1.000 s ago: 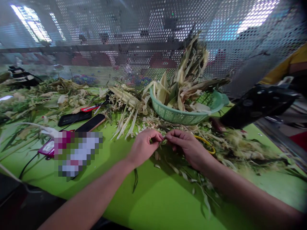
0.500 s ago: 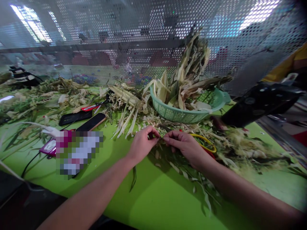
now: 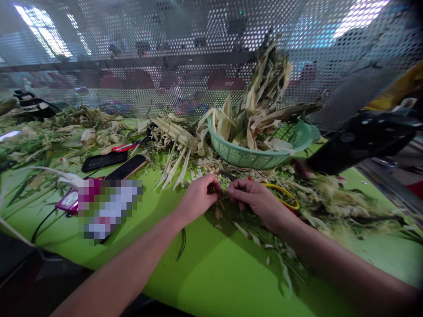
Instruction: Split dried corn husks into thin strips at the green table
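Note:
My left hand point(image 3: 198, 197) and my right hand point(image 3: 256, 200) meet fingertip to fingertip over the green table point(image 3: 211, 273). Both are closed in a pinch on a thin green leaf strip point(image 3: 223, 192) held between them. Loose leaf scraps point(image 3: 251, 233) lie under and in front of my right hand. Yellow-handled scissors point(image 3: 284, 197) lie just behind my right hand, partly hidden by it.
A mint-green basket point(image 3: 251, 156) piled with dry husks stands behind the hands. Two dark phones point(image 3: 114, 165), red-handled scissors point(image 3: 127, 146) and cables lie at the left among husk litter. A black device point(image 3: 357, 143) juts in from the right. Perforated metal screen point(image 3: 165, 53) closes the back.
The hands have stayed together on the strip, shifting only slightly; my left fingers have curled a little tighter. The view has tilted a little.

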Action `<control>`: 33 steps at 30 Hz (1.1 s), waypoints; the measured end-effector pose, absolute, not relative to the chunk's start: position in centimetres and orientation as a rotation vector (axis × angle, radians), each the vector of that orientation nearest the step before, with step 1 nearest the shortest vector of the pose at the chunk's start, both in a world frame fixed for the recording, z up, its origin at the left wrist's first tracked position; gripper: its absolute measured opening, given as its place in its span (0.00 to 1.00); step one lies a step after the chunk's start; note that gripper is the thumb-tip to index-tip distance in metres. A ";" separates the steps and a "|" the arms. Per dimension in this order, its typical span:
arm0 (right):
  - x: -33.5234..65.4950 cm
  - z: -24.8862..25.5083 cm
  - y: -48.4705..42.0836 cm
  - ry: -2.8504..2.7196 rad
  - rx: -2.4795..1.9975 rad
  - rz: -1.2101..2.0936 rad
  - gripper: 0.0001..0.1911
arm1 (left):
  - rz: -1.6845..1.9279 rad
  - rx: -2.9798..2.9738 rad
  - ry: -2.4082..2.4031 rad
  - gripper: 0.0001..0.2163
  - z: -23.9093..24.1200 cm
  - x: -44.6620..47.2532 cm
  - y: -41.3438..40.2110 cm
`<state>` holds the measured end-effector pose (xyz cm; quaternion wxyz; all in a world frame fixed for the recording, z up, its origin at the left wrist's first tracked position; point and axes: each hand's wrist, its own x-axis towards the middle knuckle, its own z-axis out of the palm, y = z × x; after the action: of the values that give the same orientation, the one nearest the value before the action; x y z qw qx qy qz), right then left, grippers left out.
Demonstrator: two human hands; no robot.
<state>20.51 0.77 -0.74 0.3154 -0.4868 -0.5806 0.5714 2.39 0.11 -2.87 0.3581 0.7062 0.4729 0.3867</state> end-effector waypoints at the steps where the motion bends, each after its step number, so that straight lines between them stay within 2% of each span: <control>1: 20.5 -0.7 0.8 -1.536 -1.284 1.507 0.18 | 0.990 1.817 1.225 0.08 -2.9 2.4 0.1; 17: 20.6 -1.1 0.7 -1.678 -1.273 1.422 0.16 | 0.901 1.766 1.240 0.05 -2.6 2.5 0.3; 25: 21.2 0.5 0.1 -2.140 -1.137 0.754 0.15 | 0.933 1.627 1.169 0.05 -2.9 2.2 0.7; 29: 21.5 -0.3 0.8 -2.072 -1.210 0.651 0.05 | 0.947 1.628 1.140 0.06 -2.8 2.0 0.5; 33: 21.3 -0.9 0.9 -2.134 -1.213 0.614 0.07 | 0.943 1.607 1.122 0.05 -2.7 2.1 0.4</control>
<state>21.32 0.88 -0.93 0.3009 -0.4573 -0.8042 0.2315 2.07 0.40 -2.72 0.4648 0.6542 0.4567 0.3840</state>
